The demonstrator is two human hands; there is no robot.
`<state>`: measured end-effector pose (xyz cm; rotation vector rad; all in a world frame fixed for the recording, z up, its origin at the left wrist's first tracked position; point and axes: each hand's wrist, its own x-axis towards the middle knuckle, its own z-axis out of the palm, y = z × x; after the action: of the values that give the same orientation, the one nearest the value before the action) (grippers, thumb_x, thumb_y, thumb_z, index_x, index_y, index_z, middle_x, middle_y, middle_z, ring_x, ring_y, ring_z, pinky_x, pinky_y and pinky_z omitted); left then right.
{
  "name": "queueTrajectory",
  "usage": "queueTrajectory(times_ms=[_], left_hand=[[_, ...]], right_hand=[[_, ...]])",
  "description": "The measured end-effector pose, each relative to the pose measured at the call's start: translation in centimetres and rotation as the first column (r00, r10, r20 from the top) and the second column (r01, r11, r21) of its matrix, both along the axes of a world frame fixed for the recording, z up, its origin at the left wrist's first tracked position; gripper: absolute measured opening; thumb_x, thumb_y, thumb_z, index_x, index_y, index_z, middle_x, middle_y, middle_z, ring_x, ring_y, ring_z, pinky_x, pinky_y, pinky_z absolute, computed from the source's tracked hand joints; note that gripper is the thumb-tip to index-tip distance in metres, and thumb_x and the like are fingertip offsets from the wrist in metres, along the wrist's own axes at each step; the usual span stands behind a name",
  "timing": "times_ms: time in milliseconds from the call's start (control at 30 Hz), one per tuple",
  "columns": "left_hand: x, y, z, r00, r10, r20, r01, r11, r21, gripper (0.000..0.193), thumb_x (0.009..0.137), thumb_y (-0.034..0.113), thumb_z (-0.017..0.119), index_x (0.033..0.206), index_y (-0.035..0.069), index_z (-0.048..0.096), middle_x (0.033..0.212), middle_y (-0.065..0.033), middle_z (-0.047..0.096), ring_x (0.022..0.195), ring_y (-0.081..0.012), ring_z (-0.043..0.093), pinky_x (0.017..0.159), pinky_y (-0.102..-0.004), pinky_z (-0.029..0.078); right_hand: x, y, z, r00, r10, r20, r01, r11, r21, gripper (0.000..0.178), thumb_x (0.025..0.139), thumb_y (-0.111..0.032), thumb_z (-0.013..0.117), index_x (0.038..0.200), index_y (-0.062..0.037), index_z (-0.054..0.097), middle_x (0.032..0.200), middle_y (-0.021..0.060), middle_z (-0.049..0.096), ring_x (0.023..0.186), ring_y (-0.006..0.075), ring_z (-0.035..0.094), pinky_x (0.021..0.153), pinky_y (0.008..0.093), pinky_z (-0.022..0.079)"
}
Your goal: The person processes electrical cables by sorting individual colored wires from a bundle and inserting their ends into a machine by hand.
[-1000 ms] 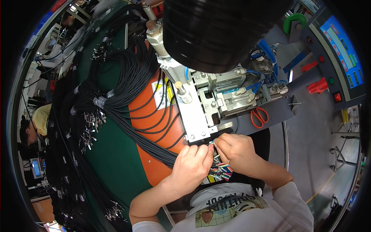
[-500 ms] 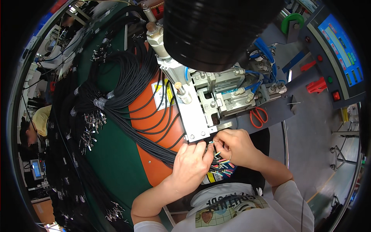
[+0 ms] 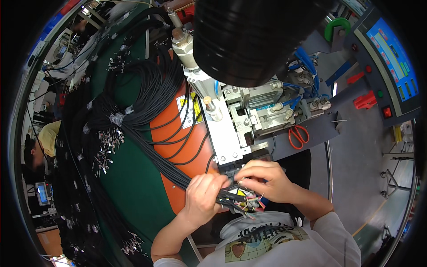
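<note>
My left hand (image 3: 203, 198) is closed, its fingers curled round a black cable at the front of the machine. Just right of it, my right hand (image 3: 270, 181) is also closed, thumb and forefinger pinched together; what lies between them is too small and blurred to name. Below both hands, a bundle of black cables (image 3: 171, 171) ends in stripped, coloured wire ends (image 3: 253, 203) of red, white, green and yellow. Directly beyond my fingers stands the metal press machine (image 3: 227, 144) with its white front plate.
An orange board (image 3: 195, 152) lies under the cables, on a green table (image 3: 129, 178). Red-handled scissors (image 3: 298, 137) rest right of the press. A control panel with a screen (image 3: 393, 62) stands at far right. A large black cylinder (image 3: 262, 40) hangs over the press.
My left hand has moved left and toward me, away from the press plate. My right hand has shifted slightly left and down. The wire ends have spread and dropped lower.
</note>
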<state>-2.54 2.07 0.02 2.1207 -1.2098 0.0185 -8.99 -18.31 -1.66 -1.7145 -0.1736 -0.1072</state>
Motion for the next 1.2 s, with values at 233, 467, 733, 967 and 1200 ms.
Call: queueTrajectory(times_ms=[233,467,733,967,1200], left_hand=[[-0.4,-0.3,0.1,0.998,-0.027,-0.064,0.015,0.984,-0.179,0.021,0.077,0.005,0.072,0.095,0.000,0.062,0.073,-0.0099,0.062,0.059,-0.0256,0.059,0.054,-0.0348,0.041],[-1.1,-2.2,0.1,0.994,-0.055,-0.091,0.043,0.990,-0.131,0.033,0.065,0.003,0.071,0.095,0.000,0.059,0.073,-0.0093,0.059,0.058,-0.0271,0.058,0.053,-0.0365,0.042],[-0.9,-2.6,0.0,0.992,-0.038,-0.118,0.032,0.998,-0.056,0.030,0.061,0.003,0.070,0.087,0.003,0.056,0.071,-0.0069,0.057,0.059,-0.0283,0.057,0.054,-0.0365,0.043],[0.3,-2.6,-0.3,0.970,-0.145,-0.197,0.119,0.983,-0.136,0.030,0.061,0.003,0.070,0.086,0.005,0.054,0.071,-0.0074,0.055,0.061,-0.0290,0.057,0.054,-0.0366,0.042],[0.2,-2.4,-0.2,0.954,-0.160,-0.253,0.143,0.986,-0.082,0.028,0.063,0.006,0.071,0.086,0.005,0.054,0.073,-0.0071,0.058,0.064,-0.0286,0.060,0.055,-0.0357,0.044]], right_hand=[[0.1,0.0,0.1,0.845,0.256,-0.470,0.087,0.801,0.593,0.014,0.092,-0.007,0.062,0.103,0.0018,0.064,0.080,0.0032,0.064,0.056,0.0018,0.054,0.049,0.0148,0.039],[-0.5,1.6,-0.9,0.836,-0.238,0.495,0.389,0.893,-0.227,0.017,0.084,-0.007,0.068,0.100,-0.0026,0.065,0.086,0.0092,0.064,0.067,0.0180,0.064,0.058,0.0270,0.051],[-1.2,0.1,-1.7,0.995,-0.097,0.033,0.089,0.975,0.202,0.024,0.091,-0.011,0.060,0.110,0.0045,0.062,0.100,0.0148,0.061,0.080,0.0203,0.063,0.075,0.0288,0.050],[-0.3,-1.5,-1.7,0.900,0.327,-0.288,-0.010,0.677,0.736,0.022,0.092,-0.011,0.062,0.105,0.0066,0.065,0.099,0.0113,0.063,0.073,0.0121,0.063,0.057,0.0217,0.047],[-0.1,-1.8,-2.0,0.829,0.416,-0.373,0.028,0.636,0.771,0.024,0.094,-0.015,0.060,0.105,0.0057,0.065,0.082,0.0090,0.065,0.060,0.0088,0.061,0.047,0.0183,0.045]])
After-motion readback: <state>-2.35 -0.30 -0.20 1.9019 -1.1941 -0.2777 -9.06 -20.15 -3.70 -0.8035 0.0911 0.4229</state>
